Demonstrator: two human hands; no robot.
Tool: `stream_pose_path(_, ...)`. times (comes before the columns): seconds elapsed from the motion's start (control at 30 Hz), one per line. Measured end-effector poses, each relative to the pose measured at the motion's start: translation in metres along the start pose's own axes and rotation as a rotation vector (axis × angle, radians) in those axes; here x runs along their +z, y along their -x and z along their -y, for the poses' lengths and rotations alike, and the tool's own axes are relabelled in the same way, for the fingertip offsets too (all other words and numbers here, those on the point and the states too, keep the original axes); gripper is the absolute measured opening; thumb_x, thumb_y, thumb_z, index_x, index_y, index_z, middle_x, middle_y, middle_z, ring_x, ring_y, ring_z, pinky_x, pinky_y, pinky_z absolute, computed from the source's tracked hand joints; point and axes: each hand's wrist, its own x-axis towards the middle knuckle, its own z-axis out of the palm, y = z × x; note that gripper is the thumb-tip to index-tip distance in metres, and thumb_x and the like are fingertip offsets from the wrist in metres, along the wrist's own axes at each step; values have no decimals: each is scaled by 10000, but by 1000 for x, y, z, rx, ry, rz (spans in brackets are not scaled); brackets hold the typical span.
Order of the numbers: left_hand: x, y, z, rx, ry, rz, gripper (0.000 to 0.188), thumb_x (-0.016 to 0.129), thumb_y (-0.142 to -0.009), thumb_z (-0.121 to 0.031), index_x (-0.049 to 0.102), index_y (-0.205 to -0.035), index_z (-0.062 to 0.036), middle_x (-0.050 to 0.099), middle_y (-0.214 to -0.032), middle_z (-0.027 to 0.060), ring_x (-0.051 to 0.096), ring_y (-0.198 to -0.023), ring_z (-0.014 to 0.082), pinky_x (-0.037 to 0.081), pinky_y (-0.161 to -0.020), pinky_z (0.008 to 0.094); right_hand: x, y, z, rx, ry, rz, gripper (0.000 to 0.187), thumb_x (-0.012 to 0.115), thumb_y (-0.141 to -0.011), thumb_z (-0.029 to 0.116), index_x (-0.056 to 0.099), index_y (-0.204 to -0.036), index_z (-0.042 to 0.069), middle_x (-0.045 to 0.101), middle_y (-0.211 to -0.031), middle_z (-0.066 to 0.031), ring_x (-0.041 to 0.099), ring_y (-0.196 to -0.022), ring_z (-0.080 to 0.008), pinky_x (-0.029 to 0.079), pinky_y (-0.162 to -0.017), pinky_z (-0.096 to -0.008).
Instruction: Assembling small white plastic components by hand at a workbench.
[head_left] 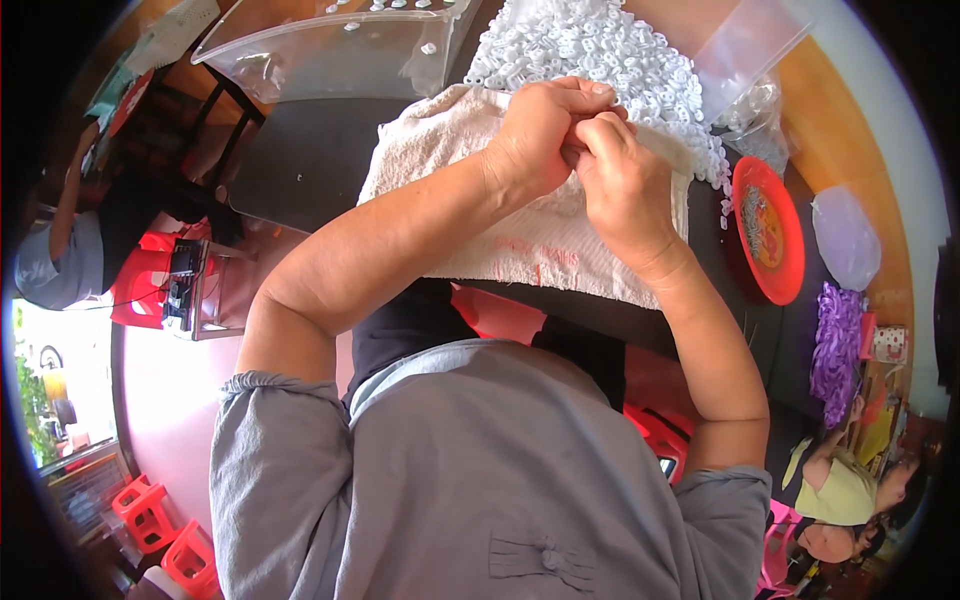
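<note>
Over a cream towel [425,140] at the table's near edge, my two hands meet with closed fingers. My left hand [545,130] pinches with thumb and forefinger, its thumb pointing right. Just right of it, my right hand [622,185] has its fingers bent together against the left. Whatever they hold is too small or hidden between the fingertips. Right behind them spreads a heap of small white plastic pieces [590,45], with some trailing down the towel's right side. A red plate [791,250] to the right carries small metal-looking parts.
A clear plastic sheet or tray [330,60] with a few white pieces lies at the far left of the dark table [290,160]. Clear bags [750,110] and a purple bundle [838,350] are on the right. Other people sit on both sides; red stools [145,510] stand lower left.
</note>
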Motion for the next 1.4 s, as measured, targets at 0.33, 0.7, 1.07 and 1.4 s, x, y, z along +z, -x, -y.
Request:
stream_pose_path(0.33,-2,2,-6,-56,141,-83,140,519,-948,-127,523,-946,13,599,-902,145,627,-964,351,509,-880,453,15,1,9,333,-446,-99,25,601,-870,-18,596,-891,-6,623,-877,-98,617,-790,-196,494,-708,-295)
stream_pose_path(0.7,-1,0,-6,-123,119,-116,103,530,-921,-119,561,-872,-33,622,-861,111,583,-788,211,486,-753,345,4,-4,15,-84,174,-29,175,567,-741,-83,542,-878,23,568,-820,-118,594,-728,-305,474,-624,-398)
stream_pose_path(1.07,-9,-3,0,-137,92,-26,172,533,-959,-166,541,-940,5,612,-874,124,643,-909,323,526,-846,451,10,-1,14,35,-206,-166,147,564,-789,-108,564,-880,7,576,-801,-101,598,-715,-253,477,-633,-339)
stream_pose_path(1.4,-1,4,-1,-109,79,-89,105,531,-918,-107,562,-891,-11,610,-839,113,587,-767,219,499,-748,358,10,7,17,299,-428,-132,102,602,-837,-63,593,-919,-2,633,-832,-61,606,-740,-145,498,-695,-274)
